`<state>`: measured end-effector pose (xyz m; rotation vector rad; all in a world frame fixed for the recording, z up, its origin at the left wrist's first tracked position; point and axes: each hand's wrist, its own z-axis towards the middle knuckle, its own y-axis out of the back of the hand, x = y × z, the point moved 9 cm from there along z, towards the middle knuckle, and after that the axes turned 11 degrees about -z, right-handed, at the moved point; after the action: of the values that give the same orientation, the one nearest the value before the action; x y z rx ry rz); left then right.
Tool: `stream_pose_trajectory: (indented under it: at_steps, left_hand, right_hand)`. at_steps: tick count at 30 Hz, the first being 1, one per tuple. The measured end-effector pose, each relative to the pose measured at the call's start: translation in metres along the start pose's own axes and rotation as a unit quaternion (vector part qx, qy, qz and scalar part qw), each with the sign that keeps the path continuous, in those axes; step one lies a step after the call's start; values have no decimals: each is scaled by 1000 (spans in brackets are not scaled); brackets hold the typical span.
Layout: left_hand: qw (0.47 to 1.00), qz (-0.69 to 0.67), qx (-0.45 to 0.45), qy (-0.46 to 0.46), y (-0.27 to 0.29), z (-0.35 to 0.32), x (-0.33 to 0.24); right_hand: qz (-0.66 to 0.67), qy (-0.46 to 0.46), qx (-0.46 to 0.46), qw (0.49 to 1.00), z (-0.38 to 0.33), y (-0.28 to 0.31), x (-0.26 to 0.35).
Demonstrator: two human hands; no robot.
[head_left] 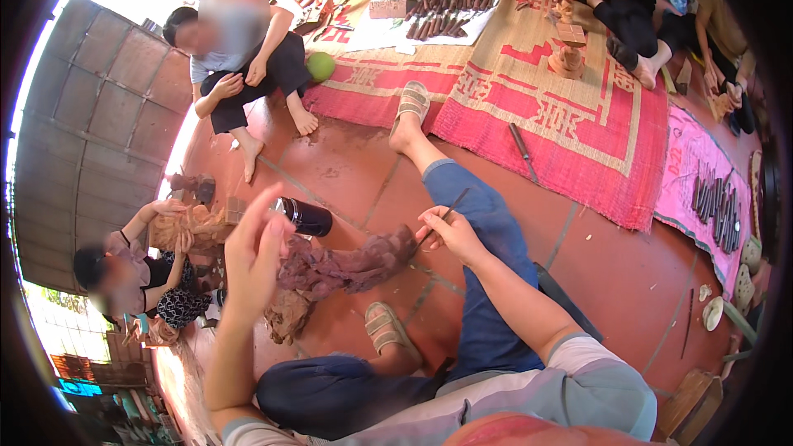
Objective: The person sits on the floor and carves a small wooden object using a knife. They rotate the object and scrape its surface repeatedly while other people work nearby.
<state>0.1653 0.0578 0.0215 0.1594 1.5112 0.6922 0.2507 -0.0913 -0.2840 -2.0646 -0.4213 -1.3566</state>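
I sit on a red tiled floor with a reddish-brown wood carving [351, 268] lying between my legs. My right hand [450, 233] grips a thin dark carving tool [442, 219] whose tip points down at the right end of the carving. My left hand [252, 256] is raised and blurred over the carving's left end, fingers apart and holding nothing. A dark cylinder [307, 216] lies just behind that hand.
A red patterned mat [578, 132] lies ahead with a long tool [522, 150] on it. Several chisels rest on a white cloth [372, 33] and on a pink cloth [690, 165]. People sit around; one at the left works a wooden piece [186, 227]. A green ball [320, 66] lies near the mat.
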Motion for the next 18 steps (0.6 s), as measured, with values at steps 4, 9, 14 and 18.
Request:
stream_pose_trajectory:
  at_steps: [4, 9, 14, 18]
  left_hand:
    - [977, 156, 134, 56, -21, 75, 7]
    - [907, 377, 183, 40, -40, 175, 46]
    - [863, 466, 182, 64, -72, 232, 66]
    - [876, 411, 226, 112, -98, 237, 70]
  right_hand:
    - [2, -20, 11, 1000, 2, -3, -4]
    - [18, -24, 17, 999, 4, -5, -7]
    - [17, -29, 26, 999, 6, -3, -11]
    - [15, -33, 17, 999, 5, 5, -11]
